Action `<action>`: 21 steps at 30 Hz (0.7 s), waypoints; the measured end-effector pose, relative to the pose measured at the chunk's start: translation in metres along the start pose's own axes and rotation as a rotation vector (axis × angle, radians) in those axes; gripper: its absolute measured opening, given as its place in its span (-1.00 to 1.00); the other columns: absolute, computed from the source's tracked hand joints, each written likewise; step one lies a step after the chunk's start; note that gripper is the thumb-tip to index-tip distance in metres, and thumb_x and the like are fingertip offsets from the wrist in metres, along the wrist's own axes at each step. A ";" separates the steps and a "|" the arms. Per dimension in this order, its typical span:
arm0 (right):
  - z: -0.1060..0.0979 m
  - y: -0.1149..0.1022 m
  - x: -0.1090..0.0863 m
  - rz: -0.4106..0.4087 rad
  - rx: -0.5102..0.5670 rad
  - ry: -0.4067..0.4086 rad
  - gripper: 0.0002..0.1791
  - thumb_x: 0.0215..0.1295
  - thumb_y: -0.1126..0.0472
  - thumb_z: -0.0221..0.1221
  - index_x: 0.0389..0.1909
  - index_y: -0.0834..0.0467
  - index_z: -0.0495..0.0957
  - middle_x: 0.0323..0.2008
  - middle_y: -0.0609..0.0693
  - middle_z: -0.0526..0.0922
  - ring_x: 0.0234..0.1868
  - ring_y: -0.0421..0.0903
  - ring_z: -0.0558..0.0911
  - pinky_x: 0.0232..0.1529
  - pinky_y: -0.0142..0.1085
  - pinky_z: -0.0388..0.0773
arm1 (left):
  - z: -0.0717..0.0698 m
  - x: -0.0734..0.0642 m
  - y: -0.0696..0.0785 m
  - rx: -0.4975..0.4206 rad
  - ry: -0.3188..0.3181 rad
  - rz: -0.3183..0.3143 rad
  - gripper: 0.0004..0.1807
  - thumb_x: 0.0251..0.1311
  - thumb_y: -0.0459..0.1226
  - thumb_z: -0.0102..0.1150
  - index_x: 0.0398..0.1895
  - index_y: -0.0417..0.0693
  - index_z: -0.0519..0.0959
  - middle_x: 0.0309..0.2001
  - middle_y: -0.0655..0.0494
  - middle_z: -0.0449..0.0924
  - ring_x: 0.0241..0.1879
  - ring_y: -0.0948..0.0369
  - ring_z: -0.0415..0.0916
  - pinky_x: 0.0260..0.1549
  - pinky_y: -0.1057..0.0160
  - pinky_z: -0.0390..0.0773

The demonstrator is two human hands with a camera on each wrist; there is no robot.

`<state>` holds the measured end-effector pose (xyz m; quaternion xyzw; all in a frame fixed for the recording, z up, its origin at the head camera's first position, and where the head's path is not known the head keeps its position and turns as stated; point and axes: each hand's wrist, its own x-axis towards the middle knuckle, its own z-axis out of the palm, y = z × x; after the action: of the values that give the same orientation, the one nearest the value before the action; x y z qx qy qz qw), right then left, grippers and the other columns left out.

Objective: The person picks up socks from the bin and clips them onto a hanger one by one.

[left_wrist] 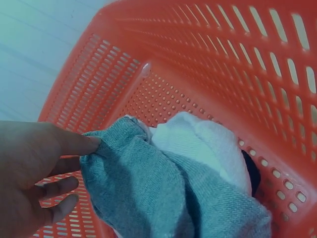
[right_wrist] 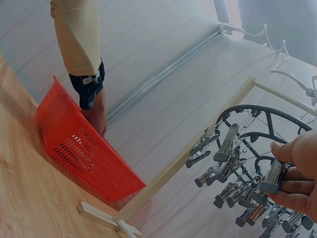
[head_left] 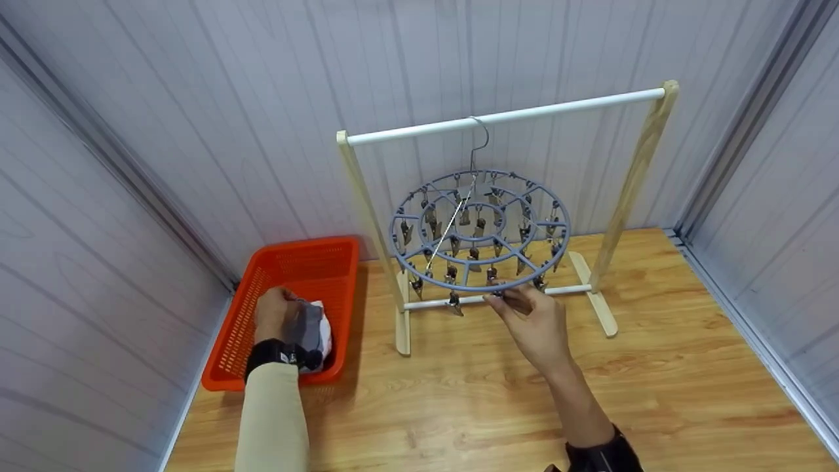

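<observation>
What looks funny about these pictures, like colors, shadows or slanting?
Left wrist view: a blue-green tint covers the gray cloth; head view: that cloth looks plainer gray, and the basket casts a soft shadow on the floor; right wrist view: tilted, so the rack leans.

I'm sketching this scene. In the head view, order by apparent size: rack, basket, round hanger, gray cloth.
1. Rack
2. Basket and round hanger: too alike to rank
3. Gray cloth, partly hidden
</observation>
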<state>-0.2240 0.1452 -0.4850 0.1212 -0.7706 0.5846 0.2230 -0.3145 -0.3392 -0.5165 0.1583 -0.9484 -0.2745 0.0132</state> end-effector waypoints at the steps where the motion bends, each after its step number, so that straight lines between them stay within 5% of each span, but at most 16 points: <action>1: 0.000 0.000 0.000 -0.005 -0.002 0.000 -0.80 0.31 0.17 0.48 -0.08 0.08 0.80 -0.19 -0.09 0.82 -0.12 -0.11 0.82 -0.03 -0.31 0.71 | 0.000 0.001 0.000 -0.001 0.001 -0.006 -0.86 0.34 -0.28 0.27 -0.22 -0.19 0.67 -0.13 -0.19 0.65 -0.08 -0.15 0.55 -0.04 -0.09 0.52; 10: -0.002 0.000 0.000 -0.020 0.015 0.002 -0.81 0.33 0.13 0.46 -0.09 0.07 0.80 -0.19 -0.12 0.83 -0.13 -0.13 0.82 -0.04 -0.33 0.71 | -0.007 0.004 -0.003 -0.035 -0.104 -0.049 -0.73 0.31 -0.21 0.44 -0.14 -0.26 0.69 -0.11 -0.18 0.64 -0.09 -0.10 0.54 -0.10 -0.02 0.57; 21: -0.004 0.002 -0.001 -0.022 0.048 -0.003 -0.79 0.31 0.12 0.48 -0.08 0.05 0.80 -0.17 -0.04 0.83 -0.12 -0.13 0.82 -0.03 -0.34 0.71 | -0.008 0.003 -0.012 -0.122 -0.171 -0.088 -0.70 0.39 -0.33 0.31 0.08 -0.34 0.67 0.00 -0.27 0.61 -0.02 -0.15 0.52 0.05 -0.10 0.61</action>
<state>-0.2232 0.1494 -0.4861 0.1359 -0.7551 0.6004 0.2255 -0.3125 -0.3537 -0.5164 0.1748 -0.9197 -0.3445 -0.0700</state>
